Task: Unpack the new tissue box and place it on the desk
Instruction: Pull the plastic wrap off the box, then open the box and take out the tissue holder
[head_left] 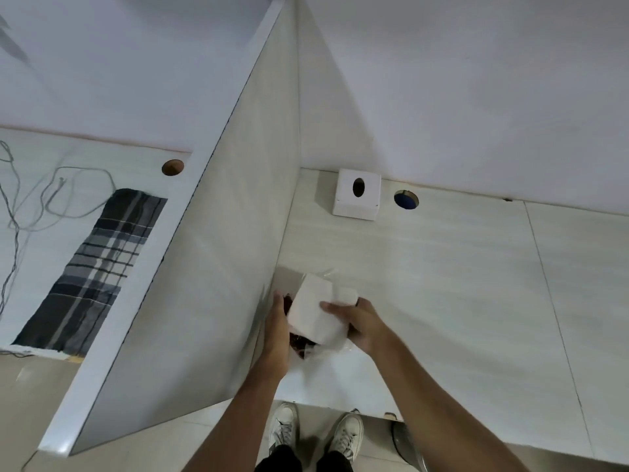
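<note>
A white stack of tissues (315, 310) stands half out of a clear plastic wrapper with red print (299, 345) near the desk's front edge, close to the partition. My right hand (357, 323) grips the white stack from the right side. My left hand (277, 330) holds the wrapper on the left. A white tissue box holder (357, 199) with an oval slot sits at the back of the desk (459, 284), against the wall.
A tall white partition (218, 250) bounds the desk on the left. A round cable hole (406, 199) lies just right of the holder. The neighbouring desk holds a plaid cloth (98, 270) and loose wires (51, 195). My white shoes show below the desk edge.
</note>
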